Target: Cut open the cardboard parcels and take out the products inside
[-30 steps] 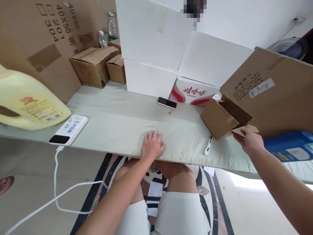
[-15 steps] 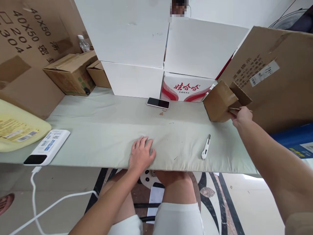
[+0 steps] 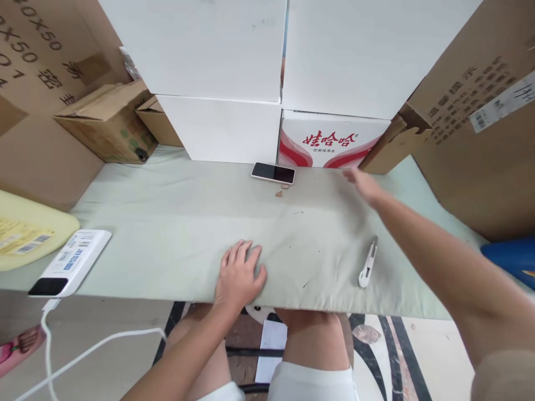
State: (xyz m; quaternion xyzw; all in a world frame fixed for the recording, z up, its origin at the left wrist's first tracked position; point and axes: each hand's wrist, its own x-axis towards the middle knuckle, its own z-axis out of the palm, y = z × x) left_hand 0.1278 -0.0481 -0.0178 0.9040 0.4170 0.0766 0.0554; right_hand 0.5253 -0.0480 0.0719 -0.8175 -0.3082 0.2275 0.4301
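My left hand lies palm down on the cloth-covered table, fingers spread, with nothing under or in it that I can see. My right hand is over the back right of the table, in front of the small open cardboard box. Motion smears its fingers, and no object shows in them. That box stands against the right side of the white carton with red lettering. A white utility knife lies on the cloth, nearer the front edge than my right hand.
A phone lies before the stacked white cartons, with brown scraps beside it. At left are a power bank with a white cable, a yellow jug and cardboard boxes. Large cardboard stands at right.
My right hand has let go of the small cardboard box and moved left. The box now sits farther back, beside the lettered carton. My left hand stays on the table; the view has tilted down.
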